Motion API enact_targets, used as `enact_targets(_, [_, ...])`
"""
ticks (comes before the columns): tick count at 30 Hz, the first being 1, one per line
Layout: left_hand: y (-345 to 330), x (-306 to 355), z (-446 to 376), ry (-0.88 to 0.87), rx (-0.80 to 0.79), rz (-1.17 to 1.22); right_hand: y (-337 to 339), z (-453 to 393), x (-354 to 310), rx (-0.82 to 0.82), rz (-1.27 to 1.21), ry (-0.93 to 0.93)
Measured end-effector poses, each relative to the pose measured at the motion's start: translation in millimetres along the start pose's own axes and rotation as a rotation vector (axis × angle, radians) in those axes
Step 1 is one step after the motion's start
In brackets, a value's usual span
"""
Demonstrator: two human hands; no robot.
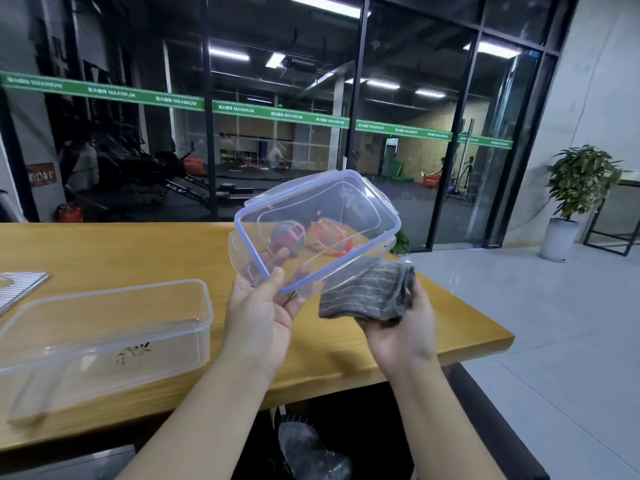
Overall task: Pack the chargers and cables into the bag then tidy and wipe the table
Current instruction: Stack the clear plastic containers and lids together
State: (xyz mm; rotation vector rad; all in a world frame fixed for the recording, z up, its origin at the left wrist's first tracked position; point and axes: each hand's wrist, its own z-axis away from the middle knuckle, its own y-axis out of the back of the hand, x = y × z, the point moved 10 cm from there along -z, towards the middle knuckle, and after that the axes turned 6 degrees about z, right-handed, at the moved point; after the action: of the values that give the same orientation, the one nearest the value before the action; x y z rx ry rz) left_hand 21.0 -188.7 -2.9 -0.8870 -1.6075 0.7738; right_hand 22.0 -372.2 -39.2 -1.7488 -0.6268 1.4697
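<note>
Hands fill the middle of my view, raised above the near edge of a long wooden table (104,251). My left hand (263,306) holds a clear plastic lid (315,230) with a blue seal, thumb on the near face and fingers showing through from behind, so it is clamped on the lid's near left corner. The lid tilts up and away from me, its long axis running from near left to far right.

My right hand (398,323) grips a folded grey cloth (367,292), fingers curled around its underside. The cloth sits just to the right of the lid and slightly nearer, its left end touching or slipping just behind the lid's near right edge; I cannot tell which.

That is the relation the next move turns on, as I judge it: the cloth is already beside the lid's lower edge, so the right hand is the one placed to wipe the lid or the table.

On the table to the left stands the open clear container (104,337). Seen through the lid, on the far part of the table, are a red and grey ball (287,235) and a red coiled object (329,233). I see no chargers, cables or bag here.
</note>
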Motion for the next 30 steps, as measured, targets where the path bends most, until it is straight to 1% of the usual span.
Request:
enact_targets(3, [5, -2, 4, -0.006, 0.018, -0.019, -1, 3, 19, -0.027, -0.121, -0.086])
enact_targets(6, [12, -8, 7, -0.016, 0.044, -0.063, -7, 3, 27, -0.054, -0.080, -0.091])
enact_targets(10, [18, -13, 9, -0.025, 0.066, -0.080, -23, 6, 34, -0.170, -0.120, -0.099])
enact_targets(16, [24, -14, 11, -0.018, 0.093, -0.116, -31, 9, 35, -0.253, 0.050, -0.036])
enact_targets(19, [27, -15, 13, -0.014, 0.096, -0.171, -26, 7, 32, -0.184, 0.126, 0.036])
enact_targets(22, [29, -16, 14, -0.014, 0.108, -0.238, -22, 7, 27, -0.162, 0.146, 0.077])
enact_targets(28, [17, -3, 14, -0.111, 0.064, -0.248, -46, 24, 42, -0.292, 0.228, 0.018])
enact_targets(30, [15, -1, 16, -0.133, 0.060, -0.269, -48, 25, 45, -0.299, 0.249, 0.027])
